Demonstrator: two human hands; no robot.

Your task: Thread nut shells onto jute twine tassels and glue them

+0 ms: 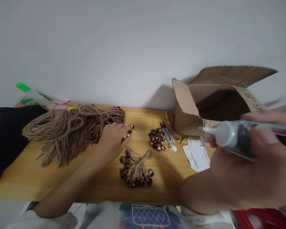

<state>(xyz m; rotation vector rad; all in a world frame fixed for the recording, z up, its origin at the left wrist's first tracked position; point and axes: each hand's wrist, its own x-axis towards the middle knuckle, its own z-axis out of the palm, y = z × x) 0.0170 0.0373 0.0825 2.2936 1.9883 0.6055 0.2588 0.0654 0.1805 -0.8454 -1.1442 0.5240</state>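
Observation:
In my right hand [243,178] is a dark glue bottle [246,136] with a pale shoulder and a thin white nozzle pointing left, held close to the camera above the table. My left hand [112,138] lies low over the table, fingers stretched out beside a few loose brown shell halves [128,135]; its fingertips partly cover them. Just in front of that hand sits a twine bunch with shell halves on its ends [137,167] and a small loop at the top. Further right lies a pile of loose shell halves [157,140].
Bundles of brown twine [62,130] fill the left side, beside black cloth [16,133]. Blue thread snips [166,132], a small white cap [173,147] and a white tissue [196,155] lie right of the pile. Behind stands an open cardboard box [187,122] against the wall.

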